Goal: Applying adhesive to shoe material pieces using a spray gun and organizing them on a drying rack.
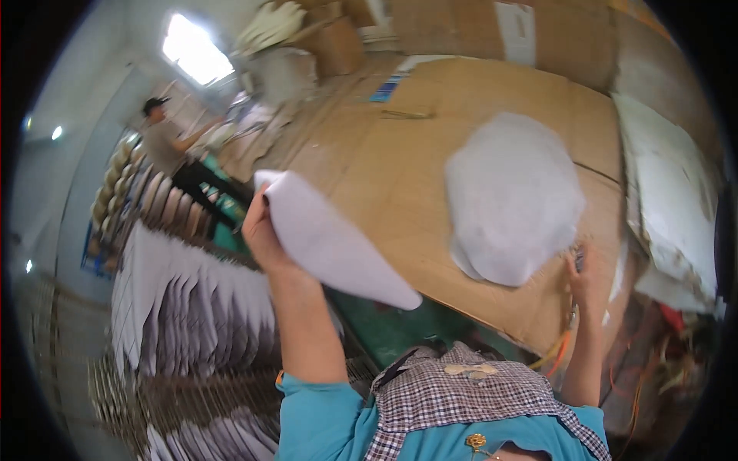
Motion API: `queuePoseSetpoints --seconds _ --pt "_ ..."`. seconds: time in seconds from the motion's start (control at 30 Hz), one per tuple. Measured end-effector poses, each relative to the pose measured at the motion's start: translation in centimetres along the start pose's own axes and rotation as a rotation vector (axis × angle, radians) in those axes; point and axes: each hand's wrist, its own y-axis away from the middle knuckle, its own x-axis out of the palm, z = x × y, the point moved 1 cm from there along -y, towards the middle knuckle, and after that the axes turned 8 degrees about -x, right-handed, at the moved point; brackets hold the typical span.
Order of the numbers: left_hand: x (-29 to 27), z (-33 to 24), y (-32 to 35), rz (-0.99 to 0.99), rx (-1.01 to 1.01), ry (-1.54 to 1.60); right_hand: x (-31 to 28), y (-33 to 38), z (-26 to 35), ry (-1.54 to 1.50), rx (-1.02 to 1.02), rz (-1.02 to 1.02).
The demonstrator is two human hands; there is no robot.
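Observation:
My left hand (265,230) is closed on the upper end of a limp, pale white sheet piece (338,242), which hangs off to the right in a tapering shape past the table's near edge. On the cardboard-covered table (369,177) lies a stack of similar pale, rounded pieces (515,200), slightly blurred. Beside the stack's lower right edge, my right hand (582,276) is wrapped round a small metal hose-fed gun (579,259), mostly hidden by the fingers. An orange hose (565,346) runs down from below that hand.
Racks of hanging white pieces (192,307) stand close on my left. A person (173,146) works at the far left, near shelves of rounded forms (146,192). Pale sheets (669,192) lie at the right. White gloves (273,23) and cardboard boxes (334,42) are at the back.

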Motion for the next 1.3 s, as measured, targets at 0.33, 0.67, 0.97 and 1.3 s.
queuePoseSetpoints --seconds 0.33,0.67,0.97,1.3 --pt "5.0 -6.7 0.6 -0.121 0.365 0.112 14.4 -5.2 21.0 -2.216 0.607 0.936" --pt "3.4 -17.1 1.5 -0.323 0.655 -0.161 19.6 -11.5 35.8 -1.741 0.042 1.186" --pt "1.0 -25.6 0.4 -0.532 0.761 -0.483 31.3 2.0 37.5 -1.627 0.264 1.639" --pt "-1.8 -31.1 -0.9 -0.548 0.834 -0.427 30.6 9.1 47.2 -1.746 0.539 2.295"
